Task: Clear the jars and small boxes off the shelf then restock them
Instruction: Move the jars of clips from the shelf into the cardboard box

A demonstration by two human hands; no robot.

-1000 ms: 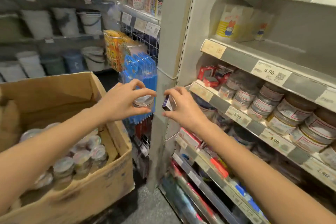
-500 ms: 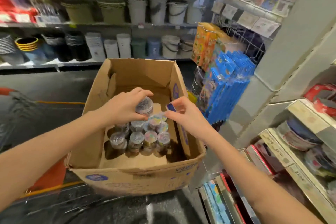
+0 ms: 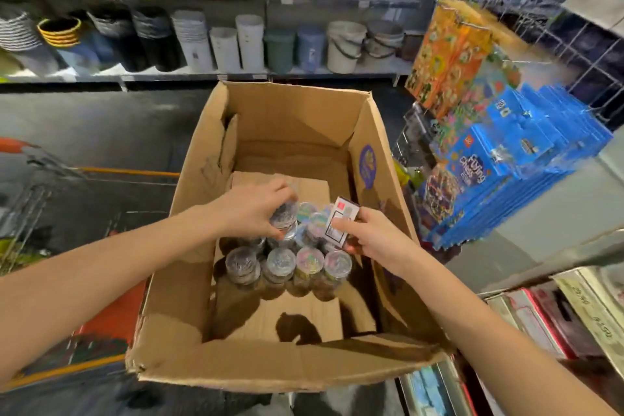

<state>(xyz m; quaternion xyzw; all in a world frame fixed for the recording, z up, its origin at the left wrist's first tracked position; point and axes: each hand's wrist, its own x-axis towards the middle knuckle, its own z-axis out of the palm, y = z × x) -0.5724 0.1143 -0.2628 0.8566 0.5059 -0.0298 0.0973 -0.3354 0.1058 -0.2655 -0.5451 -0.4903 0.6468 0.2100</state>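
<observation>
An open cardboard box stands in front of me with several clear round jars packed upright on its floor. My left hand grips one clear jar from above, low over the back row of jars. My right hand holds a small white box with a red mark, tilted, at the right side of the jar cluster. Whether the held jar touches those beneath it is unclear.
A shelf edge with price tags and red packets lies at the lower right. Blue game packs and orange packs hang on a wire rack to the right. Buckets line the far shelves. A shopping trolley with an orange handle is at the left.
I have turned from the shelf to the cardboard box. Both hands, still holding the jar and the small box, have come down into the box over the jars.
</observation>
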